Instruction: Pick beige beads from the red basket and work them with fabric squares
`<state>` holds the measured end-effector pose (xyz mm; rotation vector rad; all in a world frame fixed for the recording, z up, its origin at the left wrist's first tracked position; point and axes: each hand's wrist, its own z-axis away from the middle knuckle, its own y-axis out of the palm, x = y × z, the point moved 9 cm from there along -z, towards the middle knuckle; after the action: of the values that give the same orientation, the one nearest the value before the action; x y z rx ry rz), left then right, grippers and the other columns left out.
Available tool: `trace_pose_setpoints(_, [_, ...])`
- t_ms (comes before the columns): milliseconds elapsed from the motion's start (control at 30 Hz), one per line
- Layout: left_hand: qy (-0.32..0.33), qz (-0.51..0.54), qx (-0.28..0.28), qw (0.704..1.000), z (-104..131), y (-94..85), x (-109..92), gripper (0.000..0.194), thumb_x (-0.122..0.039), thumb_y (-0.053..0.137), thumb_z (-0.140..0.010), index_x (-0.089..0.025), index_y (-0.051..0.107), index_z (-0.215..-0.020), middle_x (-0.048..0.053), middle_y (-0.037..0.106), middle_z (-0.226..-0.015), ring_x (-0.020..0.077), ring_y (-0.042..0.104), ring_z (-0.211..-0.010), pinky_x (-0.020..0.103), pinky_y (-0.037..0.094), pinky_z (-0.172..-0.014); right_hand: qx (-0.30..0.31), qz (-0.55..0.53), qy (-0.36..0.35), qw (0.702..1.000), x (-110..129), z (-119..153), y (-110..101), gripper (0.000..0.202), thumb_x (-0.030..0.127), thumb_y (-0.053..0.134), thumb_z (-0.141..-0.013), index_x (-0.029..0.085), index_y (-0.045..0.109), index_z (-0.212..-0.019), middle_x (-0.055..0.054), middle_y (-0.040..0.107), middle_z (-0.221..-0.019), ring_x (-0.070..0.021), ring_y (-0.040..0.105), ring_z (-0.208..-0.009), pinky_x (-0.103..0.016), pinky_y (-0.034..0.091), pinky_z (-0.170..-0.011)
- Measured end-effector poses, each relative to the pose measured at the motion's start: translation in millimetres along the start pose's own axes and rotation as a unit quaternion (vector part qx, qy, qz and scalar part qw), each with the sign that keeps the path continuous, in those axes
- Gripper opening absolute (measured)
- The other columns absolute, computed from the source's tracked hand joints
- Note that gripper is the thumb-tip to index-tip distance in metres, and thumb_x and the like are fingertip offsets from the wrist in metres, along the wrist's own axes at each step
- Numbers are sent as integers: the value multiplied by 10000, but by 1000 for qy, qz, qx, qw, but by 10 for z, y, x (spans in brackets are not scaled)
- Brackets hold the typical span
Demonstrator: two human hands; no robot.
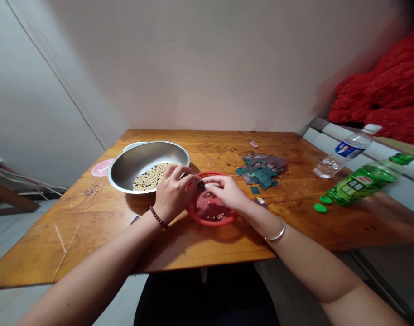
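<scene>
Red plastic colander (212, 223) sits near the front edge of the wooden counter (108, 240) in the head view, with the left hand (175, 188) and the right hand (229, 194) meeting above it. The right hand's thumb and forefinger are pinched narrowly on a small dark piece (201, 184); the left hand is curled, its fingers drawn in close beside that piece, and whether they grip it too I cannot tell. A few pale beads (220, 217) lie on the colander floor. A dark-red bead bracelet (158, 217) circles the left wrist, a silver bangle (279, 230) the right forearm.

Just behind the left hand, a stainless-steel bowl (123, 174) holds many small pale grains (152, 177) mixed with dark ones. Beyond the right hand lies a loose pile of green and maroon squares (261, 170). At the right are a clear bottle (344, 151), a green bottle (365, 181) and two green caps (322, 203). Loose string (89, 191) trails at the left, near a pink disc (100, 169); red yarn (380, 90) is heaped far right.
</scene>
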<state>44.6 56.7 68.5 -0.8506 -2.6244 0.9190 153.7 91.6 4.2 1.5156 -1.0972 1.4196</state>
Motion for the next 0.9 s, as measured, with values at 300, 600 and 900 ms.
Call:
trace_pose_setpoints(300, [6,9,-7,1000,-2,-23,-50,64,-272,614,-784,-246,669,-806,23,616,-911,193,481,-899,352,436,-842,-12,23,-1,1000,-24,-5,-36,210,140,545,-798,116,648,-979,-77,700,-929,-120,669,-685,-259,549,-697])
trace_pose_setpoints(600, [29,0,-10,1000,14,-41,-142,56,-249,618,-772,-229,663,-800,19,614,-925,173,496,-861,347,423,-869,-6,34,3,999,-51,-5,-31,230,155,533,-814,132,649,-1012,-74,703,-920,-132,676,-693,-255,544,-676])
trace_pose_setpoints(900, [37,-1,-16,999,5,-61,-187,52,-233,616,-774,-223,662,-797,13,618,-903,165,496,-851,334,422,-861,-4,38,11,999,-83,-7,-34,236,128,509,-824,135,649,-1013,-77,702,-913,-128,673,-688,-242,535,-653])
